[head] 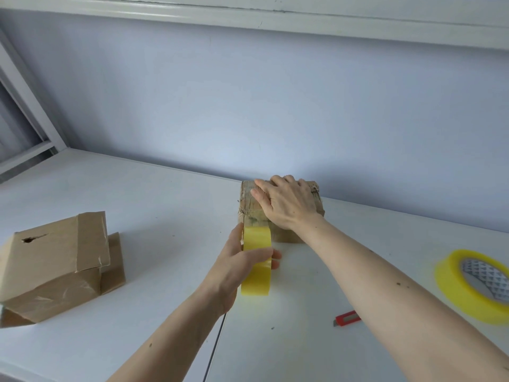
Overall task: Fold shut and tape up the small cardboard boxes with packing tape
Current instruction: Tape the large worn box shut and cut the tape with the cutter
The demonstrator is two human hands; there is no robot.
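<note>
While right hand (pixel 286 205) flattens box (pixel 316 205), left hand (pixel 237 268) grips half-hidden tape roll (pixel 257 260).

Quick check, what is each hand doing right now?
Left hand: grips the yellow tape roll.
Right hand: open, fingers flat, pressing on the small cardboard box.

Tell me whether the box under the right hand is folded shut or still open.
Shut. The box has its top flaps down flat, the right hand presses on them, and tape runs onto its near side.
</note>
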